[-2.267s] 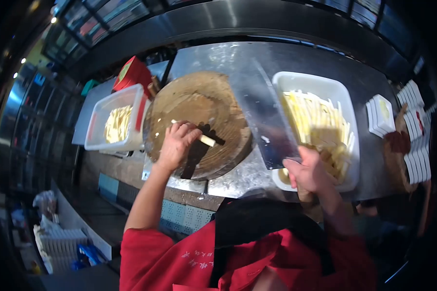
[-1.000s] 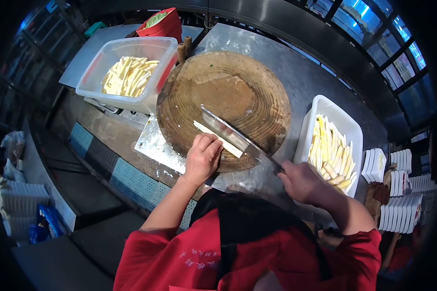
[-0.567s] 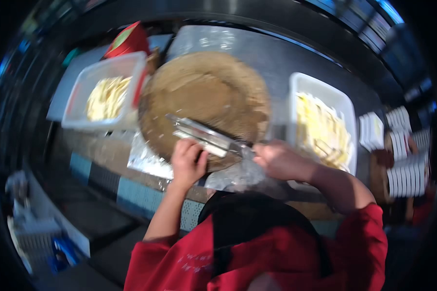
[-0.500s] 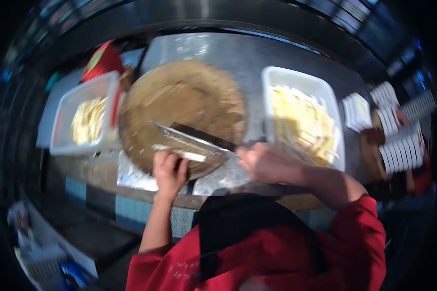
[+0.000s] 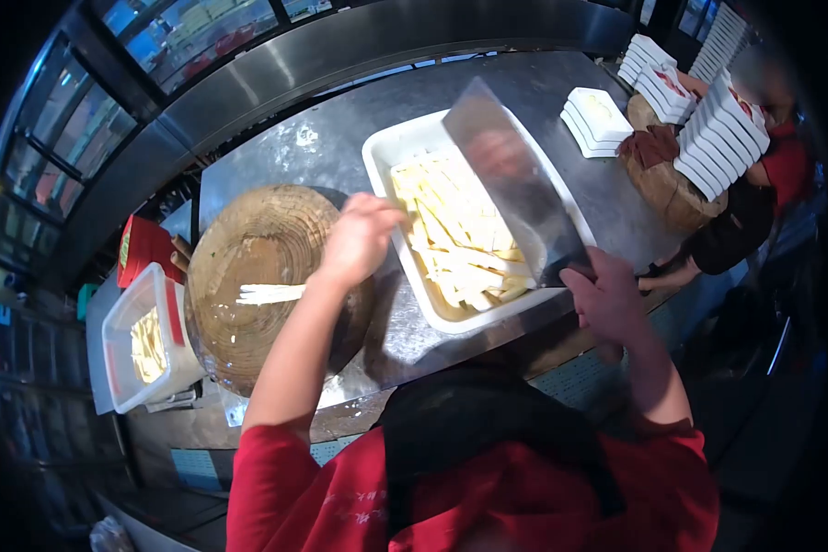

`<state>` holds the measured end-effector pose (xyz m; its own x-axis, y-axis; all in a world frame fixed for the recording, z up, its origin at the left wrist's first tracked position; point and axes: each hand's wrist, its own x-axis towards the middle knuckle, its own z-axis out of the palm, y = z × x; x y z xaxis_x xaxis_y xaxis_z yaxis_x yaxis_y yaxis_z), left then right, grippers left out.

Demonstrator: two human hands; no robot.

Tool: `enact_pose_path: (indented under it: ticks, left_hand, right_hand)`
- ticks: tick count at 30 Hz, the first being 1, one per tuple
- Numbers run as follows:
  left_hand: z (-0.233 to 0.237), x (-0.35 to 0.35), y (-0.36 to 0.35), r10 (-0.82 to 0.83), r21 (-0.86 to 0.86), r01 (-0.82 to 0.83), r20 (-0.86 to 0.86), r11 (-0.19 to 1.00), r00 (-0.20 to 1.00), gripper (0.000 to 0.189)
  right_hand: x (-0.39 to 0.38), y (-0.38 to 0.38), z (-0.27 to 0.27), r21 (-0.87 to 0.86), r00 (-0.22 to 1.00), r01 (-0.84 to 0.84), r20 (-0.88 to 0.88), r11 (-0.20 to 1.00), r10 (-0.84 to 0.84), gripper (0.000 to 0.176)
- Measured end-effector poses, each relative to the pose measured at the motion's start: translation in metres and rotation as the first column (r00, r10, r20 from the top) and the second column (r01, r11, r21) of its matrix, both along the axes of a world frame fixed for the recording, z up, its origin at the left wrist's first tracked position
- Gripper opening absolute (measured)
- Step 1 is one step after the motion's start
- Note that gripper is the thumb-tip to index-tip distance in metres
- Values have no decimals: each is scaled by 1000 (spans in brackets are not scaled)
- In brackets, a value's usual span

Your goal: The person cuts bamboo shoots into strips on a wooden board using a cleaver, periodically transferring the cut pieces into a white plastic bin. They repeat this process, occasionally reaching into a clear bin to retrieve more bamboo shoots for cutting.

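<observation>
My right hand (image 5: pixel 605 296) grips a broad steel cleaver (image 5: pixel 515 179), its blade raised over the white tray (image 5: pixel 380 153) of pale vegetable sticks (image 5: pixel 451 239). My left hand (image 5: pixel 361 236) hovers at the tray's left rim, fingers curled, and whether it holds anything is hidden. A cut pale stick (image 5: pixel 269 293) lies on the round wooden chopping block (image 5: pixel 258 230) to the left, apart from both hands.
A clear plastic tub (image 5: pixel 133 313) with cut sticks and a red container (image 5: pixel 143 250) stand left of the block. Stacks of small white dishes (image 5: pixel 708 129) and a wooden stump (image 5: pixel 661 189) are at the far right, where another person in dark clothes (image 5: pixel 736 221) stands. The counter is steel.
The cleaver has lifted off the chopping block and swung right over the white tray. My left hand has let go of the stick on the block and moved to the tray.
</observation>
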<state>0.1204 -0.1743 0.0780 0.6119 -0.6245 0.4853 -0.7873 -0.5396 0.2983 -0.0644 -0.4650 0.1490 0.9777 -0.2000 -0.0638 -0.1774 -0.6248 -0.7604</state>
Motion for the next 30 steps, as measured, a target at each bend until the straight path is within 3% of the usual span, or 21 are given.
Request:
enact_pose_path:
  ticks: [2,4,5,7,8,11,13,14,16,20,21,22,24,26,27,28,30]
  left_hand:
    - [-8,26,-31,-281,218,289,-70,932,957,23]
    - [-7,40,-49,-199,412,350,-367,841,909,20]
    - [-7,45,-53,-201,418,353,-366,837,909,20]
    - [3,45,-58,-185,644,322,-272,694,944,22]
    - [4,44,-58,-179,647,316,-270,694,946,22]
    - [6,45,-46,-202,625,306,-233,718,951,23]
    - [22,33,-22,-263,600,154,97,785,960,21]
    - [38,25,-4,-236,498,157,100,853,967,20]
    - [58,0,34,-46,417,-6,114,909,992,25]
    - [37,-64,119,255,305,-287,142,908,957,21]
    - [23,-82,135,384,286,-421,179,861,906,20]
    - [8,-98,150,504,262,-546,214,796,837,20]
    - [-23,-123,164,602,187,-614,119,767,789,23]
    - [-46,-138,170,620,98,-633,134,768,773,28]
    - [-57,-142,169,640,4,-647,139,762,755,25]
    - [-63,-144,166,658,-94,-651,143,753,740,22]
    - [-70,-144,169,692,-178,-670,131,721,710,22]
  right_hand:
    - [-15,-8,3,216,987,153,-83,964,-138,18]
    - [-26,-15,4,226,985,168,-85,960,-153,18]
    - [-31,-17,5,229,985,169,-82,959,-153,18]
    - [-36,-22,4,235,986,164,-78,958,-150,18]
    - [-36,-23,2,252,986,163,-84,954,-146,18]
    - [-30,-22,3,260,991,129,-62,957,-117,17]
    - [-24,-19,4,252,996,92,-44,963,-84,17]
    - [-20,-17,4,266,997,75,-44,961,-65,17]
    - [-10,-7,0,287,999,29,-47,958,-16,17]
    - [21,31,-10,339,973,-86,-175,937,153,19]
    - [30,41,-25,233,952,-254,-113,939,286,21]
    - [38,52,-34,115,906,-410,-62,905,419,22]
    - [54,91,-25,152,850,-495,-122,856,513,26]
    - [71,123,-34,-51,717,-696,-96,716,690,27]
    - [80,141,-27,-109,651,-758,-200,644,732,25]
    - [87,155,-23,-116,634,-772,-207,624,746,25]
    - [96,177,-18,-226,511,-858,-284,462,811,22]
